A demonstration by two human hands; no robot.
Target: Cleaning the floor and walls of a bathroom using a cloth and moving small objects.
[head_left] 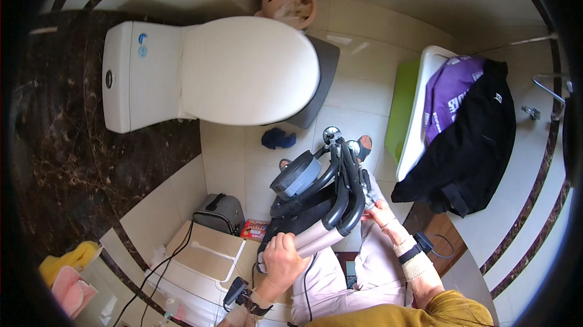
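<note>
A folded black tubular frame (343,205) stands upright between my knees, with pale padded sleeves on its near ends and shiny metal knobs at its far end. On its left side sits a thick grey-blue disc (299,176). My left hand (283,263) is closed around the near end of a pale sleeve. At the frame's right side, my right hand (381,215) has its fingers closed at a silvery part by the black tube. What exactly those fingers pinch is partly hidden. Both wrists wear black straps with small devices.
A white toilet (249,72) with lid down stands far left. At right, black clothing (464,151) and a purple bag (449,93) hang over a white-and-green basin (404,108). A blue cloth (279,138) lies on the tiles. A grey case (218,213) and beige box (203,248) stand near left.
</note>
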